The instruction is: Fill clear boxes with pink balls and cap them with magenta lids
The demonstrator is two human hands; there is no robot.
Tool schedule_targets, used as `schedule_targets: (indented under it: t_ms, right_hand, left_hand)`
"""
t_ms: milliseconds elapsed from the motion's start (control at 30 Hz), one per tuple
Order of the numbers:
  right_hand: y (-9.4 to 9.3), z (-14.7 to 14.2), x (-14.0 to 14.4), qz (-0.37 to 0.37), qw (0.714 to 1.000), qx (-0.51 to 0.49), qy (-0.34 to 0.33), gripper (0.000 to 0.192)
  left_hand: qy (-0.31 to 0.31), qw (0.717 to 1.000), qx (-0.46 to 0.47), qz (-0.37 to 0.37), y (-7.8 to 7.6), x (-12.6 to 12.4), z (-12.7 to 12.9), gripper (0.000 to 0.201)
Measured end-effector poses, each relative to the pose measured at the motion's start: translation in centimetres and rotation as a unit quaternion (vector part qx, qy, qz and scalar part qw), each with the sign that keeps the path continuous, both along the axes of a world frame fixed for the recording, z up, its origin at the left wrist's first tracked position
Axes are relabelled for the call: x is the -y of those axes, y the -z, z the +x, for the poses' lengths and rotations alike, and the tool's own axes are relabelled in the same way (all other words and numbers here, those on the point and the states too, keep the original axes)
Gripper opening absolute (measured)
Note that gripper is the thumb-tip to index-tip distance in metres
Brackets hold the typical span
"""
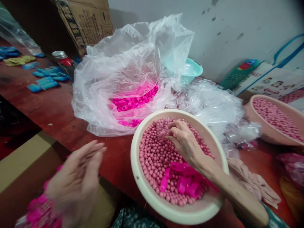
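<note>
- The cream basin (142, 183) overhangs the tabletop (54, 110) edge; a hard press from the right hand (184, 142) could tip it and spill the pink beads (154, 158).
- The right grip pinches a small clear piece at the beads; it could slip.
- The left hand (78, 177) hovers open, empty, below the edge.

Reddish-brown wooden table (54, 107) against a pale, perhaps stained wall (237, 28).

Nothing can be read: the cardboard box (86, 22) at eleven o'clock carries dense black print, too blurred and small to make out.
</note>
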State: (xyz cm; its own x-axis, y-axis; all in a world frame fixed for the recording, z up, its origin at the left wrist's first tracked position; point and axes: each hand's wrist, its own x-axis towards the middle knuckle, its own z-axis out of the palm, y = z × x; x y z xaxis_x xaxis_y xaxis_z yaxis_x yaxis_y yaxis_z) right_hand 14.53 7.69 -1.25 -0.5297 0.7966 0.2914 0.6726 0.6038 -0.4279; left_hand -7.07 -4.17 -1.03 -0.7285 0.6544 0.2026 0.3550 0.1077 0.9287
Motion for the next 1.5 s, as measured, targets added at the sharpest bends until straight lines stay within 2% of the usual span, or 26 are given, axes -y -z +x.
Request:
schedule_targets:
  t_ms: [33,100,167,200,267,333,467,533,600,700,767,833,900,1067,1233,1333,1433,1500]
  right_hand:
    - [-0.5,0.2,0.2,-0.025,0.999,-0.031,0.002,0.018]
    - [-1.8,0.7,0.7,-0.078,0.994,-0.075,-0.006,0.020]
    - [-3.0,1.0,1.2,-0.117,0.987,-0.101,-0.035,0.021]
    - [-3.4,1.1,1.4,-0.133,0.984,-0.111,-0.049,0.021]
    - [-3.8,1.5,2.0,-0.158,0.978,-0.122,-0.061,0.020]
    - [-3.3,2.2,2.8,-0.173,0.978,-0.108,-0.042,0.015]
    - [-0.1,4.2,5.3,-0.154,0.987,-0.044,-0.002,0.013]
    - [1.5,4.8,6.4,-0.119,0.993,-0.001,-0.021,0.009]
    - [2.2,5.0,6.7,-0.105,0.994,0.023,-0.030,0.019]
    - [1.3,4.6,5.7,-0.138,0.990,0.014,0.027,0.019]
    - [-0.1,4.1,4.7,-0.165,0.982,-0.056,0.069,0.019]
    - [-1.4,3.6,4.0,-0.185,0.970,-0.141,0.074,0.020]
    - [-1.9,3.0,3.9,-0.176,0.967,-0.174,0.054,0.022]
    - [-0.4,2.0,4.8,-0.012,0.995,-0.096,0.017,0.036]
    - [0.4,1.9,5.9,0.095,0.995,0.024,-0.007,0.054]
    - [0.2,1.9,5.8,0.101,0.994,0.048,-0.017,0.051]
    - [0.3,2.1,5.2,0.061,0.997,0.006,-0.042,0.047]
    - [0.6,2.3,4.9,0.040,0.998,-0.016,-0.056,0.047]
  left_hand:
    - [0.045,0.999,-0.008,-0.002,-0.6,-0.9,1.3,0.030]
    - [0.193,0.981,0.013,-0.026,-1.3,-2.6,3.3,0.037]
    - [0.334,0.939,0.052,-0.059,-1.2,-4.0,4.6,0.046]
    - [0.384,0.918,0.068,-0.074,-1.0,-4.5,5.0,0.047]
    - [0.459,0.877,0.095,-0.104,-0.4,-5.3,5.7,0.035]
    - [0.495,0.852,0.119,-0.122,0.2,-5.7,6.1,0.022]
    - [0.474,0.848,0.209,-0.115,0.7,-5.8,6.1,0.019]
    - [0.477,0.833,0.257,-0.113,0.8,-5.8,6.0,0.019]
    - [0.481,0.822,0.283,-0.115,0.7,-5.8,5.8,0.019]
    - [0.478,0.823,0.282,-0.118,0.7,-5.7,5.7,0.019]
    - [0.482,0.825,0.273,-0.117,0.7,-5.7,5.7,0.019]
    - [0.489,0.822,0.267,-0.120,0.8,-5.6,5.7,0.018]
    - [0.503,0.813,0.262,-0.129,0.9,-5.6,5.6,0.018]
    - [0.530,0.799,0.243,-0.146,1.1,-5.7,5.5,0.014]
    - [0.529,0.800,0.232,-0.163,1.1,-5.5,5.4,0.010]
    - [0.529,0.788,0.259,-0.178,0.6,-5.5,5.3,0.012]
    - [0.531,0.770,0.297,-0.190,0.1,-5.6,5.3,0.014]
    - [0.529,0.768,0.307,-0.190,-0.1,-5.6,5.3,0.013]
